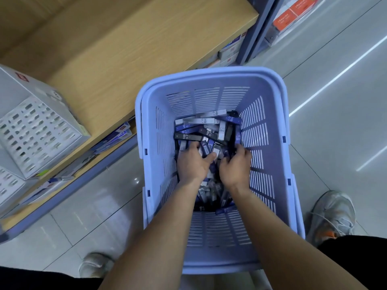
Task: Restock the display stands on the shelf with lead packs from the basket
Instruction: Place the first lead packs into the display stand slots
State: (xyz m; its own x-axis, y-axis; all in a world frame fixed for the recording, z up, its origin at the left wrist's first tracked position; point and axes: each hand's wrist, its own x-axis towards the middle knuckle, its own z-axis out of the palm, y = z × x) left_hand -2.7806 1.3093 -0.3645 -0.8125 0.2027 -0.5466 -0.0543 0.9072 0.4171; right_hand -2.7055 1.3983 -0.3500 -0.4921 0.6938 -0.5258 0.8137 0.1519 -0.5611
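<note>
Lead packs [207,130], stiff, prob. light & slick, heaped in basket [211,78] right of shelf [146,38]; left hand [191,164] & right hand [235,167] curl fingers [194,146] round a bunch, best gripped across long sides.

There is one camera, on the person's head. It looks almost straight down into the basket [211,80], which is close and fills the middle. The shelf [129,45] runs along the left and top. The floor [335,122] is on the right, and the shoes [333,214] are at the bottom.
</note>
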